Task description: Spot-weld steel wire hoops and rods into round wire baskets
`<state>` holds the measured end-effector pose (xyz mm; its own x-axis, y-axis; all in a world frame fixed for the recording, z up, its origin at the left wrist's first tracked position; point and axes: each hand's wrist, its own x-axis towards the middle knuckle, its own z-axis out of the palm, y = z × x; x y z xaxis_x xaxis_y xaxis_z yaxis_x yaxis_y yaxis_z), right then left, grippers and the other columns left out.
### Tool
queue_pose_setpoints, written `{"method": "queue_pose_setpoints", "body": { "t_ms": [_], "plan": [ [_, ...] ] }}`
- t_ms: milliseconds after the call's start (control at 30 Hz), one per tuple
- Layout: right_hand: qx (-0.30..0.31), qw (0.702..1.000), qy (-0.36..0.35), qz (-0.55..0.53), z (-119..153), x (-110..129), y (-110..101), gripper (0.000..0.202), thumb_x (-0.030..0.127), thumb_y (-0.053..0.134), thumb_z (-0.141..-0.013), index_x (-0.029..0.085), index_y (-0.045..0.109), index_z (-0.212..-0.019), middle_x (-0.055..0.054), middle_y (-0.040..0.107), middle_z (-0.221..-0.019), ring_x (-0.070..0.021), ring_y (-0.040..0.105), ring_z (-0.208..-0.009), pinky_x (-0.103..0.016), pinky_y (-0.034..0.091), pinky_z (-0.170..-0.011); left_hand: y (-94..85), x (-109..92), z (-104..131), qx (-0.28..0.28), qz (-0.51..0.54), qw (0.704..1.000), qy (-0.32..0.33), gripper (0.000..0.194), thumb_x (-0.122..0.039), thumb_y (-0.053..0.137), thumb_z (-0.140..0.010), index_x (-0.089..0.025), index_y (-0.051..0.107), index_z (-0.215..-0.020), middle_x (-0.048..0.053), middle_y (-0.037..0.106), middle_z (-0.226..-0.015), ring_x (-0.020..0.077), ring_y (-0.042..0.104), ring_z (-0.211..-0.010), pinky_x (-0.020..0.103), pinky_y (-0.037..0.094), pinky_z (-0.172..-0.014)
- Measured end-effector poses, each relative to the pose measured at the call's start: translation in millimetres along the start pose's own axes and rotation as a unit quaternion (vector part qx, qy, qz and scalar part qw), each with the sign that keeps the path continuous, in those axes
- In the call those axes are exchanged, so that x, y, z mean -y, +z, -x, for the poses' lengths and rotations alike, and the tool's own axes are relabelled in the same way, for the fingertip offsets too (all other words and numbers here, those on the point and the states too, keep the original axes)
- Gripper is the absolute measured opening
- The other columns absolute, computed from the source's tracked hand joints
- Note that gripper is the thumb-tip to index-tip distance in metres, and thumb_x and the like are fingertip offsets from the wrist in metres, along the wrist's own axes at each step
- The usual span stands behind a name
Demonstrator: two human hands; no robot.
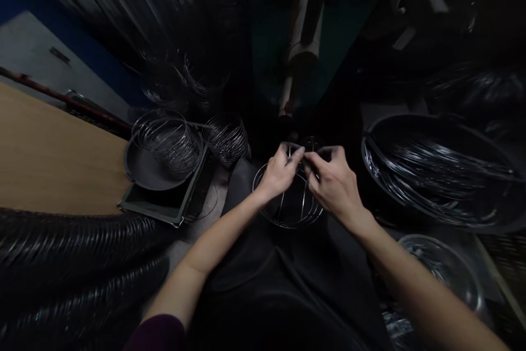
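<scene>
A round wire rack (292,225), with a few rings and straight cross wires, is in front of my lap beneath the welder-like machine. My left hand (278,173) is closed in a pinch at the rack's far left part, thumb and fingertips together around a thin wire. My right hand (335,178) pinches at the far right part, its fingertips close to those of the left. Both hands are near the tip of an upright metal rod (287,96). Exactly where the fingers meet the wires is dim and partly hidden.
To the left, a dark round basin (150,176) holds wire rings, resting over a green-edged crate (176,214). Another stack of wire rings (228,140) stands beside it. At right, a large basin (365,148) holds many wires; a clear bowl (472,285) with small metal pieces sits below.
</scene>
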<state>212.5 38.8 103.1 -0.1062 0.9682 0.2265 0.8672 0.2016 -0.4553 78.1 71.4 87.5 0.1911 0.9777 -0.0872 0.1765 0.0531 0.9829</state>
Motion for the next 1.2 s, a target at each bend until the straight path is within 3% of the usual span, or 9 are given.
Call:
{"method": "queue_pose_setpoints", "body": {
  "t_ms": [100,233,367,467,633,800,900,1033,1200],
  "plan": [
    [0.061,0.99,0.037,-0.12,19,9,1,0.035,0.02,0.038,-0.084,0.019,0.053,-0.116,-0.009,0.059,-0.089,-0.0214,0.059,-0.077,-0.035,0.048,-0.073,-3.5,-3,8,0.013,-0.053,0.998,0.019,0.029,-0.048,0.045,-0.088,-0.022,0.054,-0.098,0.001,0.062,-0.088,0.0152,0.06,-0.084,0.026,0.043,-0.075],
    [0.124,0.938,0.087,-0.31,27,14,3,0.032,0.026,0.042,-0.085,0.022,0.053,-0.115,-0.005,0.061,-0.091,-0.0205,0.058,-0.086,-0.036,0.047,-0.082,-17.2,-2,14,0.043,-0.071,0.995,0.05,0.033,-0.047,0.043,-0.089,-0.022,0.055,-0.107,0.003,0.063,-0.1,0.0175,0.059,-0.093,0.029,0.043,-0.082],
    [0.068,0.876,0.184,-0.441,24,24,5,0.034,0.045,0.049,-0.085,0.024,0.053,-0.112,-0.002,0.055,-0.075,-0.0159,0.055,-0.068,-0.028,0.048,-0.062,-21.6,-3,8,0.042,-0.075,0.992,0.096,0.031,-0.042,0.042,-0.091,-0.018,0.056,-0.103,0.006,0.061,-0.106,0.0182,0.056,-0.102,0.03,0.041,-0.089],
    [0.003,0.86,0.242,-0.45,30,34,9,0.044,0.05,0.051,-0.083,0.03,0.043,-0.122,0.003,0.047,-0.066,-0.0107,0.043,-0.05,-0.021,0.039,-0.046,-16.6,-7,1,0.032,-0.11,0.99,0.084,0.025,-0.037,0.044,-0.09,-0.017,0.056,-0.1,0.007,0.06,-0.105,0.0199,0.054,-0.103,0.034,0.039,-0.093],
    [0.064,0.904,0.233,-0.353,66,41,30,0.044,0.053,0.039,-0.088,0.02,0.056,-0.113,-0.002,0.055,-0.067,-0.0138,0.05,-0.056,-0.026,0.044,-0.053,-14.1,-6,-2,0.054,-0.209,0.973,0.079,0.028,-0.042,0.048,-0.087,-0.017,0.055,-0.097,0.008,0.059,-0.102,0.0242,0.053,-0.103,0.043,0.038,-0.095],
    [0.15,0.951,0.115,-0.244,83,27,40,0.033,0.042,0.039,-0.092,0.018,0.061,-0.086,-0.006,0.061,-0.082,-0.0178,0.058,-0.076,-0.03,0.047,-0.072,-42.8,30,-25,0.058,-0.13,0.975,0.173,0.041,-0.05,0.032,-0.092,-0.019,0.056,-0.103,0.008,0.059,-0.106,0.0199,0.056,-0.102,0.036,0.042,-0.094],
    [0.174,0.964,0.073,-0.189,78,18,35,0.028,0.037,0.04,-0.092,0.019,0.06,-0.082,-0.006,0.058,-0.082,-0.0175,0.057,-0.074,-0.03,0.047,-0.069,-49.9,48,-54,0.063,-0.1,0.963,0.244,0.051,-0.053,0.051,-0.083,-0.016,0.05,-0.119,0.011,0.053,-0.123,0.0226,0.05,-0.116,0.037,0.039,-0.099],
    [0.205,0.963,0.028,-0.171,74,13,25,0.026,0.034,0.039,-0.093,0.019,0.059,-0.084,-0.005,0.058,-0.081,-0.0167,0.057,-0.074,-0.029,0.047,-0.071,-20.9,45,-91,0.234,-0.077,0.928,0.278,0.047,-0.047,0.062,-0.077,-0.016,0.056,-0.111,0.008,0.06,-0.11,0.0218,0.056,-0.105,0.035,0.043,-0.091],
    [0.199,0.959,0.011,-0.199,89,-7,20,0.025,0.03,0.042,-0.093,0.019,0.061,-0.083,-0.007,0.063,-0.089,-0.0172,0.061,-0.082,-0.028,0.049,-0.074,25.1,37,-105,0.215,-0.066,0.955,0.193,0.032,-0.043,0.053,-0.084,-0.012,0.055,-0.084,0.0,0.052,-0.068,0.014,0.056,-0.071,0.029,0.043,-0.067]
  ]
}}
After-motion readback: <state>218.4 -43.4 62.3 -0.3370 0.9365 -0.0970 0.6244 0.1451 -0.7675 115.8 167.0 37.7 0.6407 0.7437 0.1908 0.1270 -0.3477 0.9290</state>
